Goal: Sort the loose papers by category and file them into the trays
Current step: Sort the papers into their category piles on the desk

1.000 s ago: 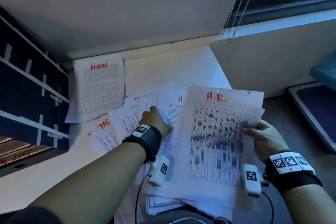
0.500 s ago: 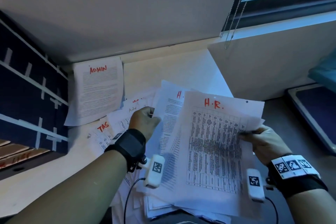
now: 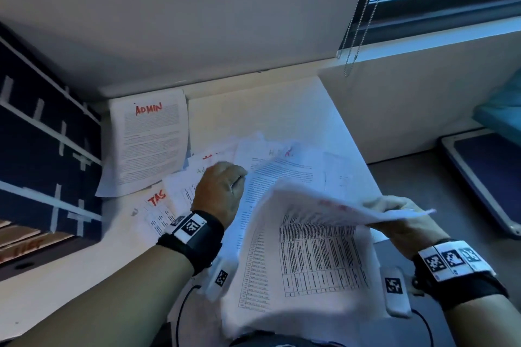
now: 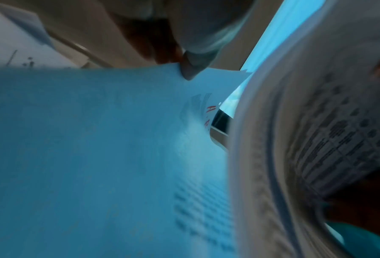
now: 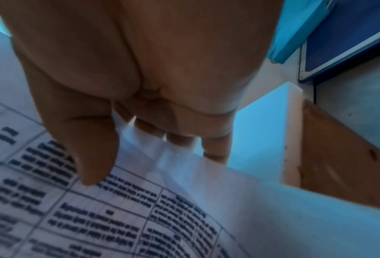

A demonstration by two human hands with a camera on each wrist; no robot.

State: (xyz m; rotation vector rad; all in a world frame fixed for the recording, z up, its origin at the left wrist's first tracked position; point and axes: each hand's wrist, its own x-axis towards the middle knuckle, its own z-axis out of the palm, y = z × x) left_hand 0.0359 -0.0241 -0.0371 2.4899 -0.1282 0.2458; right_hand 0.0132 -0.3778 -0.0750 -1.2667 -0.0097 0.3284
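Papers lie fanned in a loose pile point(image 3: 282, 177) on the white tabletop point(image 3: 267, 110), which serves as the landmark here. At the tabletop's near right edge, the right hand point(image 3: 400, 222) pinches the side of a table-printed sheet point(image 3: 315, 256), thumb on top and fingers beneath, as the right wrist view shows; the sheet's upper half curls over toward the viewer, its red heading blurred. Beside it, over the middle of the tabletop, the left hand point(image 3: 221, 191) is curled, pinching the edge of a text sheet point(image 3: 270, 177) marked with red letters. Toward the far left corner of the tabletop lies a sheet headed "ADMIN" point(image 3: 149, 141) in red. Nearer, a sheet marked "TAS" point(image 3: 156, 205) peeks from under the pile. Left of the tabletop stands a dark rack with white tape strips point(image 3: 42, 155). Beyond the tabletop's far right corner hangs a window blind cord point(image 3: 358, 22).
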